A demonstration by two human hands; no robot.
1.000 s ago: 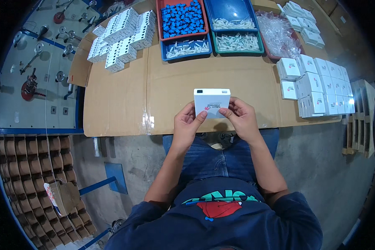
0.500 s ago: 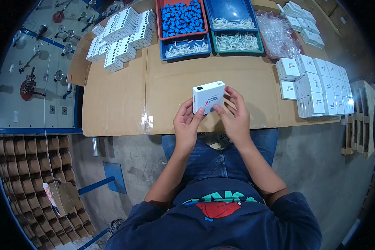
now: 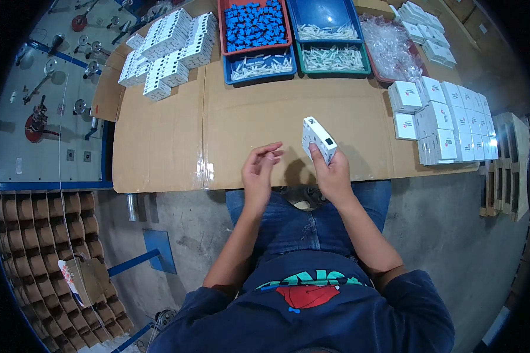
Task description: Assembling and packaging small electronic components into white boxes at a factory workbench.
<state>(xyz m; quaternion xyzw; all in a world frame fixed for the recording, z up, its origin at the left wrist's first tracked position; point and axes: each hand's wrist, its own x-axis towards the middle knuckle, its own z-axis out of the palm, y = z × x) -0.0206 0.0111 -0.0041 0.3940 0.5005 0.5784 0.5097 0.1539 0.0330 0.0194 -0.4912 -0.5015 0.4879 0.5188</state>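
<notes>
The right hand (image 3: 334, 176) pinches a small white box (image 3: 318, 139), tilted above the cardboard-covered worktop (image 3: 265, 117); the left hand (image 3: 260, 170) hovers beside it, fingers loosely spread and empty. Right of the box, closed white boxes (image 3: 447, 120) stand stacked, seemingly finished; this one looks not yet placed.

Left hand (image 3: 259, 167) now off box (image 3: 318, 139)

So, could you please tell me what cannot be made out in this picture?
- Head view: the side of the white box facing the right hand is hidden by its fingers.
- Head view: the white pieces in the green tray are too small to identify.
- Head view: the red tray is cut off by the top edge.
- Head view: the left hand hides its own palm.
</notes>
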